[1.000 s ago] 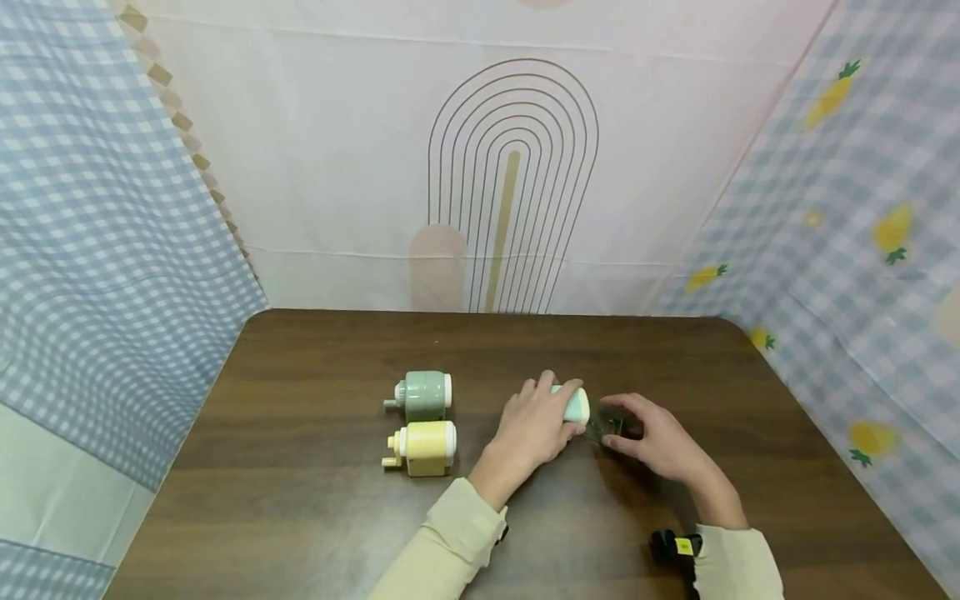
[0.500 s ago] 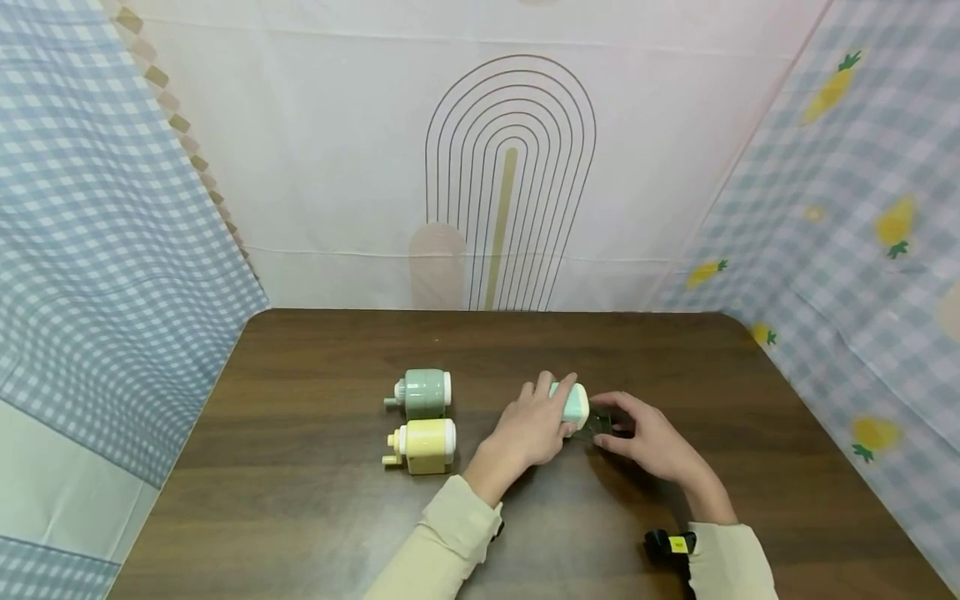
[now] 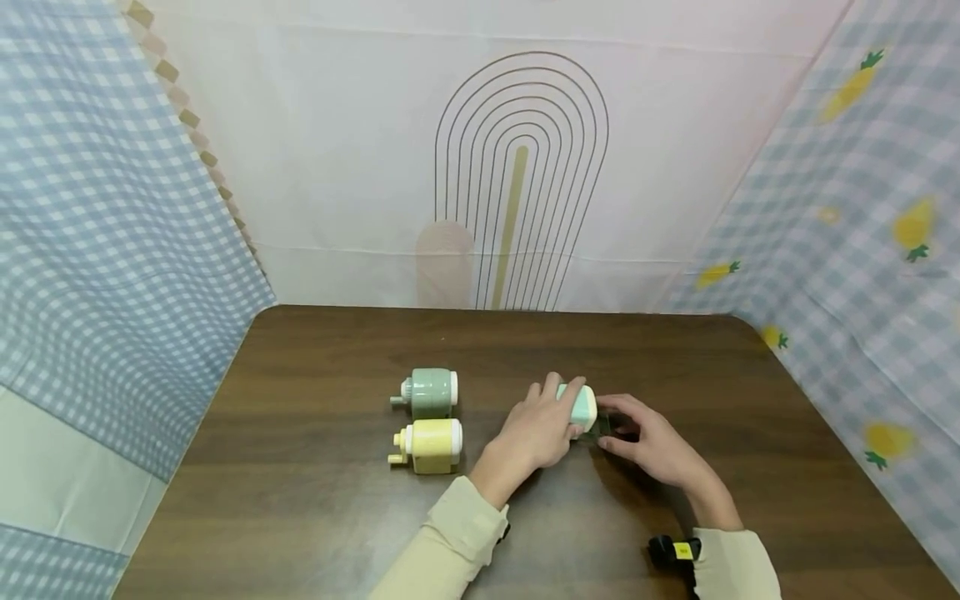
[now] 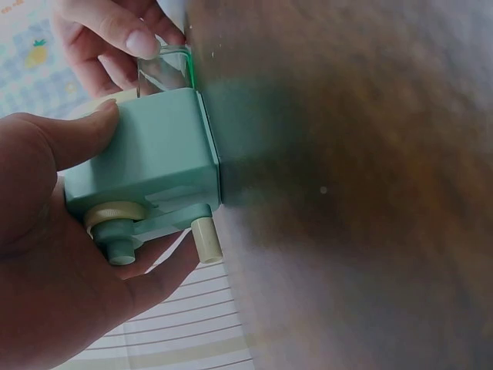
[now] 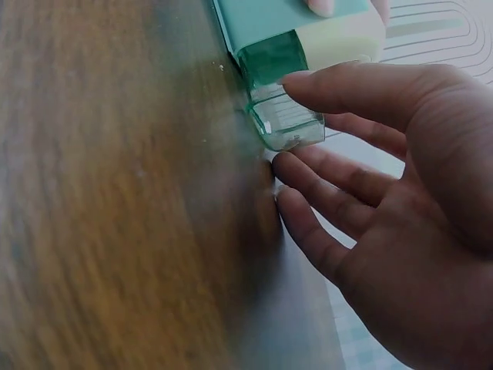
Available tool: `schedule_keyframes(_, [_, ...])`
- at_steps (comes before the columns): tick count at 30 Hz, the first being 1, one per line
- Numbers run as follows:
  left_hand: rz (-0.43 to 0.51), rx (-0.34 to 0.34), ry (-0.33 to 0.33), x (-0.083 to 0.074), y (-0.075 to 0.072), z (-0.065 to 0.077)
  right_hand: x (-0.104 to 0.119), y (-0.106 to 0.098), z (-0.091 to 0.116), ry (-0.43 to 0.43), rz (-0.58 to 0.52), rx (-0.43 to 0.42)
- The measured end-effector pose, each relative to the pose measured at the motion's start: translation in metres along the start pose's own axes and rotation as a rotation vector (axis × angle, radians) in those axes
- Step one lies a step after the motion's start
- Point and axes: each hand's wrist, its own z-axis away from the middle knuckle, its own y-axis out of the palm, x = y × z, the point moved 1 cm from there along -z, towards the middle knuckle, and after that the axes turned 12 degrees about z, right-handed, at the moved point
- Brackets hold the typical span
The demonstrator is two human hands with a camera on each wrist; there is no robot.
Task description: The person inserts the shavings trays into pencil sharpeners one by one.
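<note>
A teal crank pencil sharpener (image 3: 583, 407) lies near the middle of the table, its crank (image 4: 173, 221) facing the left wrist camera. My left hand (image 3: 534, 429) grips its body from the left, thumb along one side. From the sharpener's cream end sticks out a clear shavings drawer (image 5: 289, 123), partly inside the body. My right hand (image 3: 660, 442) pinches this drawer between thumb and index finger, while the other fingers spread loosely below it. In the head view the fingers largely hide the drawer.
To the left, a green crank sharpener (image 3: 432, 392) and a yellow crank sharpener (image 3: 437, 442) lie side by side on the brown wooden table (image 3: 315, 500). Patterned cloth (image 3: 337, 150) hangs behind the table and along both sides.
My right hand has come closer to the teal sharpener, and less of the clear drawer sticks out. The left hand keeps its grip. The view has shifted slightly.
</note>
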Motion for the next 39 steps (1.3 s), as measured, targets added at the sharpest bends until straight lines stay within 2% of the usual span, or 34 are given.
schedule_keyframes(5, [-0.011, 0.008, 0.004, -0.003, 0.003, 0.0, -0.001, 0.005, 0.004, 0.006, -0.008, -0.023])
schedule_keyframes(11, [-0.008, 0.003, -0.002, 0.001, 0.007, 0.002, 0.0, 0.011, 0.001, 0.019, -0.016, -0.051])
schedule_keyframes(26, [-0.003, -0.009, 0.015, -0.001, 0.003, -0.002, 0.007, 0.012, -0.007, 0.038, 0.03, -0.096])
schedule_keyframes(39, [0.017, -0.011, 0.007, -0.001, 0.002, -0.002, 0.009, 0.011, -0.008, 0.027, 0.028, -0.072])
